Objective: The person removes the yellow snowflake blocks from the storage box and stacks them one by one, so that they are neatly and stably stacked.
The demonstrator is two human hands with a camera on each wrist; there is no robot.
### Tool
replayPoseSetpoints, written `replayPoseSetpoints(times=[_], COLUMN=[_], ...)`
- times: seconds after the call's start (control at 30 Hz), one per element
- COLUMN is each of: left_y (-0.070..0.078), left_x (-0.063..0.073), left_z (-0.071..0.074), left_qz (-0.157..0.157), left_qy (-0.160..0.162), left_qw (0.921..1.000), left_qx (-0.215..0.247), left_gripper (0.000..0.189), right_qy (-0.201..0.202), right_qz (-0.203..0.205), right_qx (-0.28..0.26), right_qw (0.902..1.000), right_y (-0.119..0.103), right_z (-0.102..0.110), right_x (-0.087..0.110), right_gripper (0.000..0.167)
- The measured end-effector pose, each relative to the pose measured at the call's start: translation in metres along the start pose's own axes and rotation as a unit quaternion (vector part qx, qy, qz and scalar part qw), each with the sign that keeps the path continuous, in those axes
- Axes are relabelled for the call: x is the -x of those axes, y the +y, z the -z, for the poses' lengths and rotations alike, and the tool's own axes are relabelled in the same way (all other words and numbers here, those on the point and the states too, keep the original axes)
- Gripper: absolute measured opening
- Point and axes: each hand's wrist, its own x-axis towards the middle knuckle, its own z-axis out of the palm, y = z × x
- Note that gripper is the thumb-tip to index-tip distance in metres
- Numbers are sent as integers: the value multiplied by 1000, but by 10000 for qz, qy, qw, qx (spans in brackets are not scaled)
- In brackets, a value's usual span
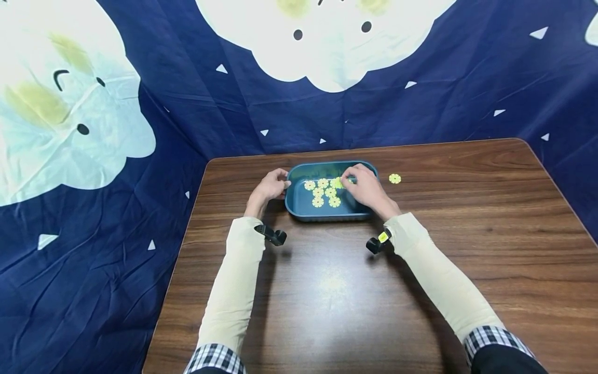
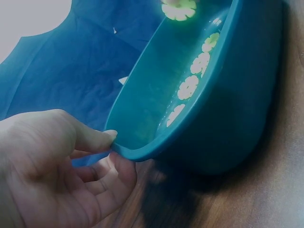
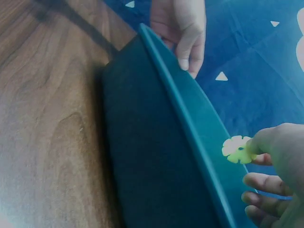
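Observation:
A dark teal oblong plastic basin [image 1: 333, 216] stands near the far side of the table, several yellow flower-shaped pieces [image 1: 317, 201] lying on its floor. My left hand [image 1: 270, 187] holds its left end; in the left wrist view the thumb and fingers pinch the rim [image 2: 138, 154]. Over the basin's right half, my right hand [image 1: 366, 188] pinches one yellow flower-shaped piece [image 3: 233, 151] between thumb and forefinger. The other right fingers are loosely bent, as the right wrist view shows. That held piece hangs above the pieces on the basin floor.
One more yellow flower piece [image 1: 394, 178] lies on the brown wooden table [image 1: 467, 223] just right of the basin. Navy cloth [image 1: 299, 117] with white cloud shapes hangs behind the table's far edge and along its left side.

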Motion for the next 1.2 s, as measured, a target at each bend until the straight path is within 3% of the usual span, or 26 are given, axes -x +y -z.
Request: replayPoseSetpoints(times=[0.23, 0.6, 1.2], left_y=[0, 1, 0], left_x=[1, 1, 1], left_z=[0, 1, 1], left_qz=[-6, 0, -25], left_qy=[-41, -33, -65], left_qw=[10000, 10000, 10000], left_qx=[-27, 29, 13], left_gripper=[29, 30, 31], right_qy=[549, 1353, 2345], right_qz=[-33, -393, -1118], right_qx=[-553, -818, -1197], right_qw=[9970, 9866, 9582], right_y=[1, 13, 41], right_z=[11, 25, 36], right_x=[-1, -1, 2], right_gripper=[17, 23, 27])
